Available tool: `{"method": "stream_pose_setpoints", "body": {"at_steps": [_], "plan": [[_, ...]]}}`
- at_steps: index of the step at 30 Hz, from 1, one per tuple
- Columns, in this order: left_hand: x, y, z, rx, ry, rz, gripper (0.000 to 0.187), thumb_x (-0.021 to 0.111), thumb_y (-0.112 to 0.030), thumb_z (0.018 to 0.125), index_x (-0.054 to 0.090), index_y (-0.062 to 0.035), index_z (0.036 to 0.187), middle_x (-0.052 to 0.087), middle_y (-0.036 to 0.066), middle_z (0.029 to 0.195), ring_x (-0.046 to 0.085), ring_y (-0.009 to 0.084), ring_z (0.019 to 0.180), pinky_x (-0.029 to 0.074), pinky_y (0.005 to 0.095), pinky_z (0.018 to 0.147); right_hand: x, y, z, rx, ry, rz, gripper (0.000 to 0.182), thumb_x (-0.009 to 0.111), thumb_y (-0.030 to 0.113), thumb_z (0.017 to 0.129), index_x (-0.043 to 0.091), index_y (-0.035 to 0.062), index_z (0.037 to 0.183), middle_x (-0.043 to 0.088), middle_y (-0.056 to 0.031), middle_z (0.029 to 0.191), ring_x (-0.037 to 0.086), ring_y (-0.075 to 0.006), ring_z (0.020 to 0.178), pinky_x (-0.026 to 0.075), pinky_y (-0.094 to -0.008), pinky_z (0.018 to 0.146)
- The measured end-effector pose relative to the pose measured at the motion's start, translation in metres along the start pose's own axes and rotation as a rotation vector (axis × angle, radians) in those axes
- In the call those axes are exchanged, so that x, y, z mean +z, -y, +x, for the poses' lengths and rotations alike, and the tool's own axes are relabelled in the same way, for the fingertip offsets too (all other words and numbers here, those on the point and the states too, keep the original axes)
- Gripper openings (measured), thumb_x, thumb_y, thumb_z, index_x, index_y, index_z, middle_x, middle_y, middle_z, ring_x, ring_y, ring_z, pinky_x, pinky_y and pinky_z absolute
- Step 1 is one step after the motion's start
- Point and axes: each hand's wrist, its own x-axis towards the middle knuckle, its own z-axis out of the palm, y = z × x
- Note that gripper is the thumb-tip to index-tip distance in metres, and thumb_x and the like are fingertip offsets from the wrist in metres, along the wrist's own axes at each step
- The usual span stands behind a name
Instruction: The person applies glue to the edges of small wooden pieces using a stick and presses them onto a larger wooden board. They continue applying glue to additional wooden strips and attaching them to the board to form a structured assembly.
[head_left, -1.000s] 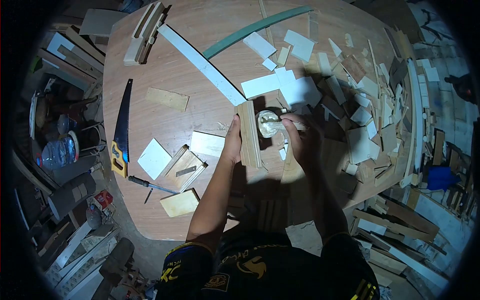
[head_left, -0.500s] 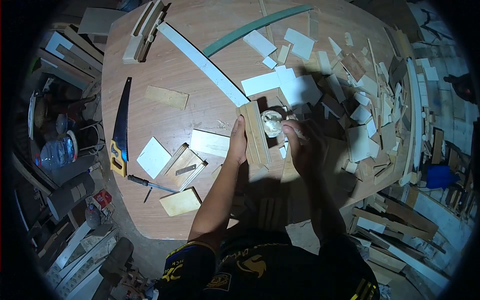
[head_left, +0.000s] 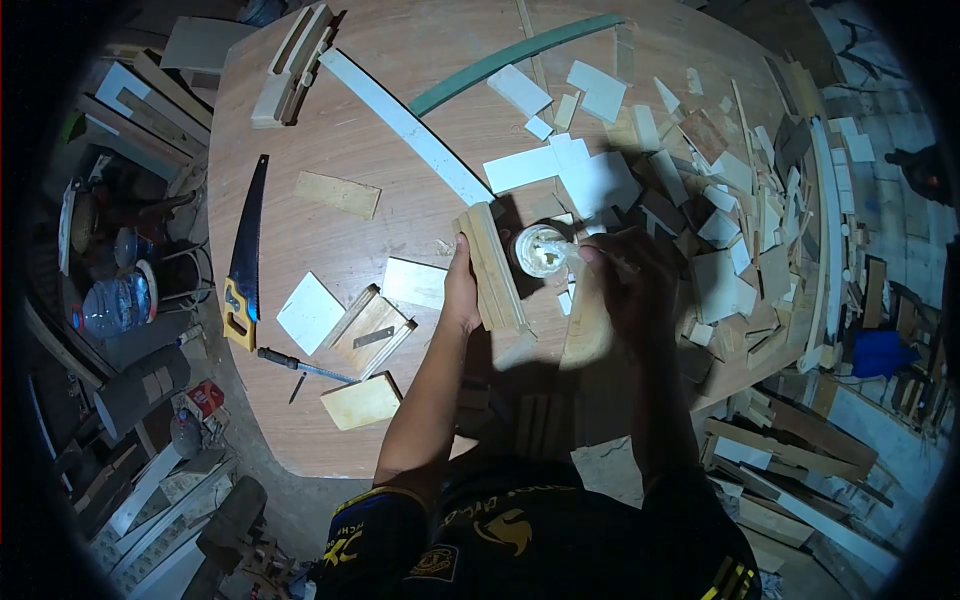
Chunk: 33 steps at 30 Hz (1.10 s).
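— Wood everywhere: the round table (head_left: 330,250) is strewn with offcuts, and more scrap is piled on the floor at the right of the frame.

— What has changed since a moment ago?

— The ribbed wooden block (head_left: 490,268) was tipped up and leaning toward the little glue pot (head_left: 541,250) half a second back. Now it lies flatter, its long side running from upper left to lower right, with a clear gap between it and the pot. The right hand (head_left: 625,285) has slid a little to the right, and the pale stick (head_left: 572,248) it holds now reaches into the pot's rim.

— And the hands themselves?

— The left hand (head_left: 461,290) is at the block's left edge, just left of centre frame, fingers curled against its side, thumb on top; it grips the block loosely rather than in a closed fist. The right hand is closed around the stick, though shadow hides most of the fingers.

— So where does the pot sit?

— Dead centre of the frame, between both hands, just right of the block and touching the stick's tip.

— Anything else nearby?

— A handsaw (head_left: 243,255) lies at the left of the frame, a screwdriver (head_left: 300,368) below it, and a long white strip (head_left: 405,125) slants across the upper middle.
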Motion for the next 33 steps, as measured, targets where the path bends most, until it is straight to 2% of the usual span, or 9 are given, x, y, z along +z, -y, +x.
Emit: {"method": "stream_pose_setpoints", "body": {"at_steps": [2, 3, 8, 11, 14, 17, 27, 29, 33], "plan": [[-0.004, -0.001, -0.004, -0.029, 0.005, 0.115, 0.073, 0.032, -0.064, 0.095, 0.051, -0.0055, 0.133, 0.061, 0.007, 0.12, 0.059, 0.0172, 0.101, 0.051, 0.0328, 0.085, -0.003, 0.003, 0.003, -0.03, 0.061, -0.063, 0.012, 0.074, 0.014, 0.081, 0.069, 0.009, 0.09, 0.065, -0.0066, 0.081, 0.064, -0.0223, 0.075, 0.051, -0.0333, 0.062], [-0.005, 0.001, -0.005, -0.028, 0.004, 0.114, 0.073, 0.032, -0.064, 0.095, 0.051, -0.0055, 0.133, 0.061, 0.007, 0.12, 0.059, 0.0172, 0.101, 0.051, 0.0328, 0.085, -0.004, 0.003, 0.004, -0.03, 0.062, -0.063, 0.012, 0.074, 0.014, 0.081, 0.069, 0.009, 0.09, 0.065, -0.0066, 0.081, 0.064, -0.0223, 0.075, 0.051, -0.0333, 0.062], [-0.008, 0.01, -0.014, -0.048, -0.013, 0.171, 0.071, 0.031, -0.065, 0.095, 0.049, -0.0084, 0.133, 0.065, 0.011, 0.107, 0.066, 0.022, 0.081, 0.055, 0.0324, 0.068, 0.002, -0.008, 0.004, -0.146, 0.176, -0.098, 0.013, 0.074, 0.012, 0.078, 0.068, 0.0114, 0.089, 0.064, -0.0051, 0.082, 0.063, -0.023, 0.073, 0.05, -0.0344, 0.061], [0.007, 0.006, -0.026, -0.084, 0.037, 0.123, 0.07, 0.03, -0.065, 0.095, 0.048, -0.0093, 0.133, 0.065, 0.012, 0.101, 0.068, 0.0249, 0.075, 0.057, 0.034, 0.066, 0.021, -0.023, -0.001, -0.256, 0.157, -0.022, 0.013, 0.073, 0.01, 0.077, 0.068, 0.0117, 0.089, 0.063, -0.0053, 0.081, 0.062, -0.0242, 0.072, 0.049, -0.0349, 0.061], [0.003, 0.013, -0.024, -0.108, 0.073, 0.081, 0.068, 0.029, -0.064, 0.095, 0.045, -0.0104, 0.135, 0.065, 0.012, 0.102, 0.068, 0.0257, 0.084, 0.058, 0.0364, 0.07, 0.029, -0.029, -0.005, -0.296, 0.138, 0.003, 0.013, 0.076, 0.011, 0.075, 0.071, 0.0092, 0.086, 0.064, -0.0067, 0.077, 0.061, -0.0246, 0.068, 0.049, -0.0338, 0.062], [0.002, 0.017, -0.019, -0.111, 0.077, -0.04, 0.058, 0.033, -0.055, 0.099, 0.047, -0.0077, 0.13, 0.063, 0.012, 0.105, 0.068, 0.027, 0.088, 0.057, 0.0374, 0.073, 0.03, -0.032, -0.005, -0.15, 0.152, 0.025, 0.012, 0.075, 0.01, 0.075, 0.071, 0.0099, 0.086, 0.065, -0.0074, 0.077, 0.061, -0.0245, 0.068, 0.049, -0.0338, 0.062], [0.013, 0.014, -0.018, -0.056, 0.043, 0.044, 0.062, 0.035, -0.057, 0.098, 0.045, -0.0069, 0.133, 0.063, 0.013, 0.109, 0.067, 0.0232, 0.088, 0.055, 0.036, 0.077, 0.031, -0.025, -0.003, -0.23, 0.136, 0.088, 0.014, 0.076, 0.008, 0.074, 0.07, 0.009, 0.087, 0.065, -0.008, 0.078, 0.062, -0.0235, 0.069, 0.049, -0.034, 0.061], [0.013, 0.014, -0.018, -0.052, 0.038, 0.046, 0.063, 0.036, -0.058, 0.097, 0.045, -0.0063, 0.133, 0.063, 0.013, 0.11, 0.067, 0.023, 0.087, 0.055, 0.0364, 0.077, 0.036, -0.031, -0.009, -0.106, 0.25, 0.053, 0.013, 0.073, 0.01, 0.077, 0.068, 0.011, 0.088, 0.063, -0.0066, 0.081, 0.063, -0.0252, 0.075, 0.05, -0.0361, 0.066], [0.002, 0.021, -0.011, -0.055, 0.069, 0.041, 0.064, 0.037, -0.058, 0.097, 0.044, -0.0058, 0.134, 0.062, 0.012, 0.112, 0.065, 0.0221, 0.092, 0.054, 0.0361, 0.08, 0.043, -0.038, -0.014, -0.149, 0.243, -0.018, 0.016, 0.074, 0.01, 0.075, 0.067, 0.0123, 0.089, 0.063, -0.0055, 0.085, 0.062, -0.0259, 0.076, 0.05, -0.0367, 0.069]]}}
